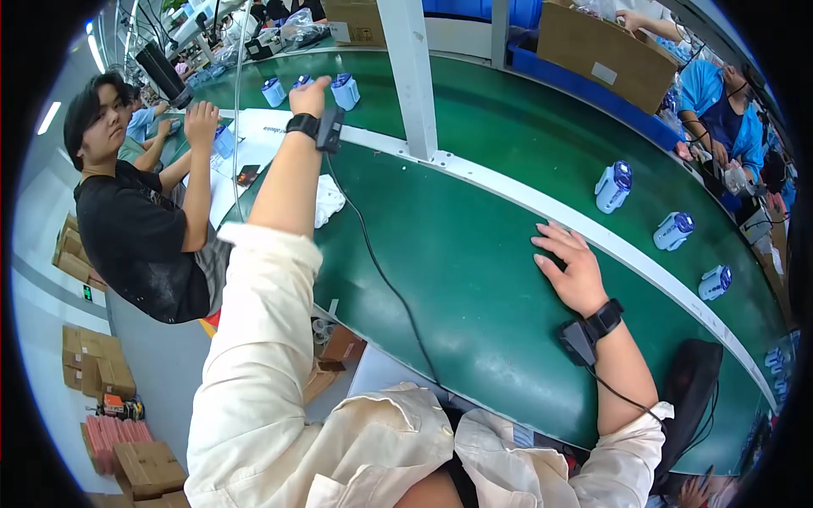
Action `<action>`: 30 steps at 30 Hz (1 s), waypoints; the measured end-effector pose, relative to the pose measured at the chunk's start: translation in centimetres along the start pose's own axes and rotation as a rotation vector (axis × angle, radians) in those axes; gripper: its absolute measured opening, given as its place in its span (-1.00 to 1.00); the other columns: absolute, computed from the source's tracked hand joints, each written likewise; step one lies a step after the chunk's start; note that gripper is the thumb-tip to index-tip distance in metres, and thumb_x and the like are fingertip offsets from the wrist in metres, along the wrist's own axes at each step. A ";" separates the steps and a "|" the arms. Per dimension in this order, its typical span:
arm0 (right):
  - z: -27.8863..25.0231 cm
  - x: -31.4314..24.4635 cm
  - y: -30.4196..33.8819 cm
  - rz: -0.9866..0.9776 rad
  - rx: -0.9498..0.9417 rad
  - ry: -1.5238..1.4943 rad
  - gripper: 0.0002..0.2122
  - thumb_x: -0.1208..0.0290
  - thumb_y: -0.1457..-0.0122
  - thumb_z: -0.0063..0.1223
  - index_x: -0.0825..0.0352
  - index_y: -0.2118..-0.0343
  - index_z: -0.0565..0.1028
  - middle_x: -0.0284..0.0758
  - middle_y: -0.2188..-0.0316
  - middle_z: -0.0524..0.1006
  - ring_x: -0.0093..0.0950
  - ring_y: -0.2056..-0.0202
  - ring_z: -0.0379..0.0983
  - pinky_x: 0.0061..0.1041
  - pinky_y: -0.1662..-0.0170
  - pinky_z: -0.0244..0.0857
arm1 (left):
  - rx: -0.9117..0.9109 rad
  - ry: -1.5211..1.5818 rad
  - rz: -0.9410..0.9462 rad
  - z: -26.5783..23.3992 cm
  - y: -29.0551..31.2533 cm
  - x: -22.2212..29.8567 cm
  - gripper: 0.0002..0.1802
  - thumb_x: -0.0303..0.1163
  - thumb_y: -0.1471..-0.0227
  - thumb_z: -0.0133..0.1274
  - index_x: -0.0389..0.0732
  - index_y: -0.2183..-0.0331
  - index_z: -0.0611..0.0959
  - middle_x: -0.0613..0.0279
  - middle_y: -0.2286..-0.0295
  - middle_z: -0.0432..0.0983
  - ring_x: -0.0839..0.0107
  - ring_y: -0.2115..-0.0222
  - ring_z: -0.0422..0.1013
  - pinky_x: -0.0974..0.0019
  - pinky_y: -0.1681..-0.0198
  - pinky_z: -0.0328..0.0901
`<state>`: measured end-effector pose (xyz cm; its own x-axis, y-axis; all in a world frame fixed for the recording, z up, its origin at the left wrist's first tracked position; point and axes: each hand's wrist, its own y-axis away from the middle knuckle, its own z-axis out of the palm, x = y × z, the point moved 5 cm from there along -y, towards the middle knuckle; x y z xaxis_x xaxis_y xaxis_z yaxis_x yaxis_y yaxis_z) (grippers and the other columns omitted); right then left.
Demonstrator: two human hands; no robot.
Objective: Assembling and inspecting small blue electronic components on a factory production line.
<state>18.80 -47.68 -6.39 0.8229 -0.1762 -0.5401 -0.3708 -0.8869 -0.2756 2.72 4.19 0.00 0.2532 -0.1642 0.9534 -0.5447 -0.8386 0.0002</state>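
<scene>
My left hand (308, 99) reaches far across to the belt beyond the white rail. Just past it shows the dark-blue top of a light-blue canister-shaped device (301, 81), mostly hidden by the hand. Most of the left fingers are out of sight, so whether they grip it cannot be made out. Similar devices stand on either side, one to the left (273, 92) and one to the right (345, 91). My right hand (574, 269) rests on the green tabletop (474, 313) near the rail, fingers apart and holding nothing. Both wrists carry black strapped modules with cables.
Several more devices stand beyond the rail at right, one nearest the post (614, 187). A white upright post (408, 76) rises from the rail (525, 196). A black pouch (693, 385) lies at right. A co-worker (144, 212) sits at left beside a white cloth (329, 201).
</scene>
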 end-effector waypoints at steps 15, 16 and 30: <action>0.3 0.3 -0.2 0.042 0.053 -0.053 -0.78 0.45 -0.06 0.13 0.22 0.19 0.57 -0.32 -0.01 0.49 -0.32 -0.17 0.27 -0.20 -0.27 -0.03 | 0.554 -0.474 0.122 4.3 -10.7 -6.4 -0.35 -0.06 0.37 0.30 -0.30 0.22 0.65 -0.07 0.19 0.56 0.07 0.13 0.47 0.18 -0.04 0.27; 0.3 0.6 -0.1 0.078 0.081 -0.031 -0.78 0.45 -0.06 0.13 0.22 0.19 0.57 -0.32 -0.01 0.49 -0.32 -0.17 0.27 -0.20 -0.27 -0.03 | 0.494 -0.456 0.161 4.7 -10.3 -6.2 -0.27 0.02 0.34 0.28 -0.36 0.19 0.62 -0.10 0.16 0.54 0.05 0.12 0.46 0.19 -0.03 0.27; 1.7 0.6 0.2 -0.007 0.098 -0.053 -0.77 0.32 -0.16 0.07 0.23 0.15 0.57 -0.35 0.04 0.53 -0.39 -0.13 0.32 -0.23 -0.24 0.04 | 0.283 0.740 0.537 7.7 16.0 8.4 -0.47 -0.43 0.07 0.25 -0.24 0.07 0.38 0.17 0.26 0.47 0.35 0.30 0.46 0.25 0.19 0.40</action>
<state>18.54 -47.23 -8.09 0.8030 -0.1451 -0.5781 -0.4073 -0.8417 -0.3545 2.23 -14.61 5.66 -0.5966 -0.2749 0.7540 -0.2029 -0.8573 -0.4731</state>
